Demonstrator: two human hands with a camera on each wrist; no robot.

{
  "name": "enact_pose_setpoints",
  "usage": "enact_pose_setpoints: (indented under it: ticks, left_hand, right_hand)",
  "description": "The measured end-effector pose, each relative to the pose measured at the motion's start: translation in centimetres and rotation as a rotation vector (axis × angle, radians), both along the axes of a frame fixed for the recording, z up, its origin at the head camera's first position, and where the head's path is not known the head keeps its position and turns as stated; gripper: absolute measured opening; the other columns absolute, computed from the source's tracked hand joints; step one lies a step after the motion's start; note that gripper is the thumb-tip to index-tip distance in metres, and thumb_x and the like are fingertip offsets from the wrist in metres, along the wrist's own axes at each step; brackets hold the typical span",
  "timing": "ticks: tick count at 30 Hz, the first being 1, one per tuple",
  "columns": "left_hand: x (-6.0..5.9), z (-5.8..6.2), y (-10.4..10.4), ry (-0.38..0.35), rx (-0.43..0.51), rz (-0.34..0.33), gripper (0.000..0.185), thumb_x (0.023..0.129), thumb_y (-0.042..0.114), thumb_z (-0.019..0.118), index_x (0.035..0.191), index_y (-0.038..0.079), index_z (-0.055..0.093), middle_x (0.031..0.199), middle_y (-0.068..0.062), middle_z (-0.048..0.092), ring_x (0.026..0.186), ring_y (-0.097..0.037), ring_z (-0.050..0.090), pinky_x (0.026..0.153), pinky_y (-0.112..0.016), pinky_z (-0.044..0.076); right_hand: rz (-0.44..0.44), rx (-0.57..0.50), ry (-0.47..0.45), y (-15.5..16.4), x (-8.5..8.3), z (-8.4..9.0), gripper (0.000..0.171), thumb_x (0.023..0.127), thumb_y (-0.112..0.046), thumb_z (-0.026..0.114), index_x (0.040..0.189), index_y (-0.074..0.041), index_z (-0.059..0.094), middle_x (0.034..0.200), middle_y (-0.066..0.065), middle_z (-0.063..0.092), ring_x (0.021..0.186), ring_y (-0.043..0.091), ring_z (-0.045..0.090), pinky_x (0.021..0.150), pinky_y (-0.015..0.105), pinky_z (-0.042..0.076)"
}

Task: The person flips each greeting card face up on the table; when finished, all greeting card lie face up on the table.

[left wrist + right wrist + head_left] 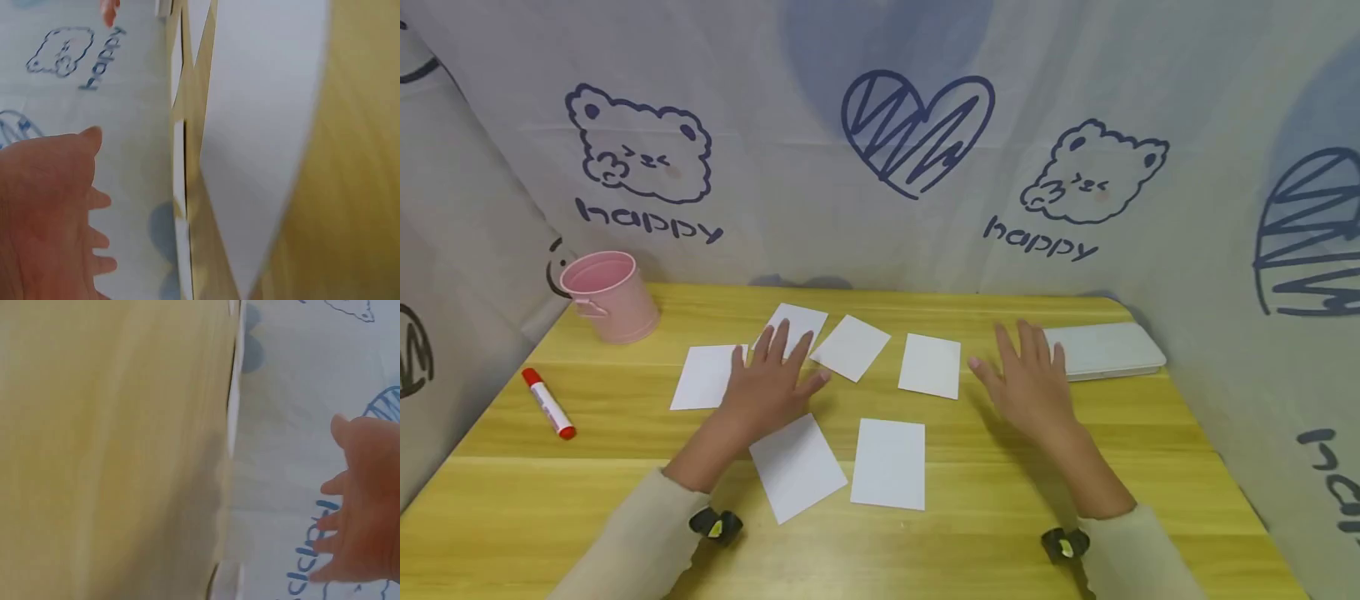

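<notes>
In the head view my left hand (pixel 765 390), fingers spread, hovers over the white cards on the left. It partly covers a left card (pixel 700 379) and a back card (pixel 801 321); a tilted card (pixel 797 468) lies just below it. My right hand (pixel 1033 392) is also spread above the table, between a card (pixel 929 367) and a flat white case (pixel 1105 350). Its fingertips overlap the case's left end in this view. Two more cards lie between the hands, one turned askew (pixel 852 347) and one nearer me (pixel 889 463). Neither hand holds anything.
A pink bucket (pixel 613 298) stands at the table's back left corner. Closer to the left edge lies a red-capped marker (pixel 549 404). A printed cloth (pixel 775 167) hangs behind the wooden table (pixel 1000 533) and along its sides.
</notes>
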State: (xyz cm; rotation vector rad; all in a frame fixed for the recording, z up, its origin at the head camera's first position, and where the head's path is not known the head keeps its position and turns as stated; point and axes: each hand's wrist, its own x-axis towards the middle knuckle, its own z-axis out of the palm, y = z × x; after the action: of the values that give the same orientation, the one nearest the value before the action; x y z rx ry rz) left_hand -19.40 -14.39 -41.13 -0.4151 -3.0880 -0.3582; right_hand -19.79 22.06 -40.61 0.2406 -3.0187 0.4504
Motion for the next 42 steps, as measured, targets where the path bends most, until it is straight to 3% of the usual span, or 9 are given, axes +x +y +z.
enact_pose_setpoints:
  ticks: [5, 11, 14, 18, 22, 26, 31, 37, 42]
  left_hand:
    - [-2.1, -0.1, 3.4, 0.038, -0.007, -0.141, 0.069, 0.1, 0.056, 0.052, 0.156, 0.017, 0.038, 0.163, -0.018, 0.028, 0.149, -0.041, 0.027, 0.112, -0.066, 0.03]
    - [-5.5, -0.4, 7.5, -0.039, 0.079, -0.241, 0.057, 0.099, 0.049, 0.06, 0.148, 0.021, 0.051, 0.152, -0.006, 0.049, 0.14, -0.034, 0.04, 0.11, -0.059, 0.036]
    - [-7.9, -0.7, 9.3, -0.075, 0.125, -0.268, 0.048, 0.099, 0.043, 0.062, 0.142, 0.022, 0.057, 0.143, -0.002, 0.059, 0.134, -0.034, 0.046, 0.109, -0.059, 0.037]
    - [-11.0, -1.0, 10.8, -0.137, 0.186, -0.263, 0.041, 0.1, 0.036, 0.063, 0.137, 0.019, 0.062, 0.132, -0.002, 0.066, 0.129, -0.035, 0.048, 0.107, -0.057, 0.039]
    - [-12.9, -1.4, 11.4, -0.219, 0.241, -0.231, 0.04, 0.097, 0.033, 0.067, 0.134, 0.018, 0.065, 0.129, -0.001, 0.068, 0.129, -0.032, 0.046, 0.108, -0.053, 0.038]
    - [-14.1, -1.8, 11.8, -0.272, 0.254, -0.26, 0.038, 0.095, 0.031, 0.071, 0.131, 0.016, 0.067, 0.128, -0.002, 0.067, 0.127, -0.029, 0.046, 0.109, -0.046, 0.039]
    - [-14.7, -1.9, 12.3, -0.301, 0.24, -0.307, 0.035, 0.094, 0.03, 0.073, 0.126, 0.015, 0.069, 0.123, -0.003, 0.065, 0.118, -0.026, 0.048, 0.105, -0.043, 0.04]
    - [-15.0, -1.8, 12.4, -0.325, 0.208, -0.293, 0.031, 0.095, 0.032, 0.072, 0.122, 0.018, 0.068, 0.122, -0.001, 0.062, 0.118, -0.024, 0.045, 0.102, -0.043, 0.042]
    - [-15.3, -2.1, 12.2, -0.324, 0.235, -0.273, 0.024, 0.098, 0.03, 0.067, 0.118, 0.017, 0.069, 0.122, 0.0, 0.064, 0.118, -0.025, 0.044, 0.107, -0.046, 0.037]
  right_hand:
    - [0.089, -0.222, -0.075, 0.4, -1.9, -0.4, 0.068, 0.105, -0.05, 0.046, 0.155, -0.006, 0.035, 0.16, 0.023, 0.029, 0.146, 0.046, 0.029, 0.117, 0.063, 0.026]
    - [0.136, -0.401, -0.173, 0.5, -4.3, -1.5, 0.054, 0.103, -0.035, 0.059, 0.146, -0.005, 0.049, 0.15, 0.02, 0.046, 0.129, 0.039, 0.052, 0.1, 0.054, 0.049]
    - [0.111, -0.42, -0.182, 0.5, -5.5, -2.1, 0.049, 0.101, -0.031, 0.062, 0.142, -0.005, 0.054, 0.143, 0.017, 0.054, 0.122, 0.035, 0.056, 0.095, 0.05, 0.052]
    - [0.103, -0.439, -0.194, 0.6, -7.2, -3.1, 0.046, 0.1, -0.028, 0.064, 0.138, -0.003, 0.058, 0.135, 0.017, 0.06, 0.118, 0.034, 0.058, 0.098, 0.049, 0.05]
    - [0.127, -0.435, -0.201, 0.7, -8.4, -3.9, 0.044, 0.098, -0.024, 0.067, 0.135, 0.0, 0.06, 0.131, 0.02, 0.06, 0.118, 0.035, 0.057, 0.103, 0.05, 0.047]
    - [0.128, -0.419, -0.204, 0.7, -8.9, -4.2, 0.043, 0.096, -0.023, 0.071, 0.131, 0.001, 0.062, 0.129, 0.022, 0.059, 0.119, 0.036, 0.055, 0.105, 0.051, 0.045]
    - [0.112, -0.376, -0.216, 0.5, -9.4, -4.4, 0.041, 0.094, -0.024, 0.073, 0.127, -0.001, 0.065, 0.124, 0.02, 0.058, 0.115, 0.034, 0.055, 0.105, 0.05, 0.044]
    - [0.091, -0.368, -0.225, 0.3, -9.7, -4.3, 0.037, 0.093, -0.021, 0.074, 0.122, 0.001, 0.065, 0.12, 0.018, 0.057, 0.11, 0.031, 0.054, 0.102, 0.048, 0.045]
    - [0.067, -0.403, -0.243, -0.1, -9.4, -4.0, 0.037, 0.092, -0.018, 0.074, 0.12, 0.001, 0.06, 0.115, 0.017, 0.058, 0.104, 0.029, 0.054, 0.094, 0.043, 0.046]
